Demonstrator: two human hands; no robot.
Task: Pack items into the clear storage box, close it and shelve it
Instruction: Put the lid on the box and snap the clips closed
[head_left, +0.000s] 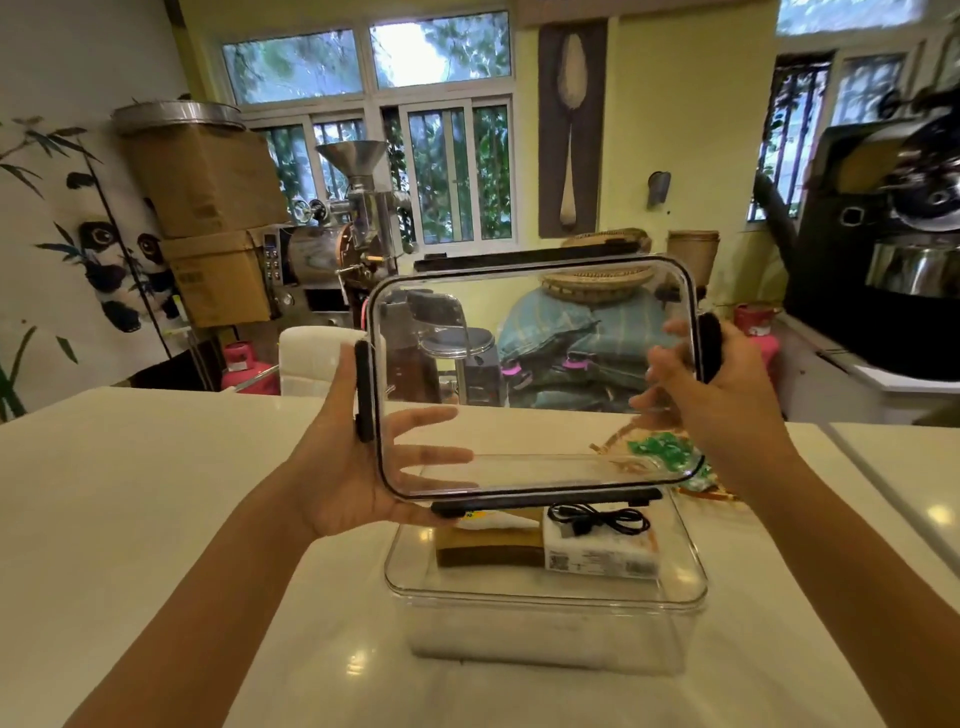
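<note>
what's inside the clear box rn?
In the clear box: a black cable on a white packet, beside a brown-and-yellow pack. The raised lid hides the far part.

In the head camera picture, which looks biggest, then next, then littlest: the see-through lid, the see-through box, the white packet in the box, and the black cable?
1. Clear lid, though it is held up nearer the camera, which may inflate it.
2. Clear box, looking close to the lid.
3. White packet.
4. Black cable, coiled on the packet.
</note>
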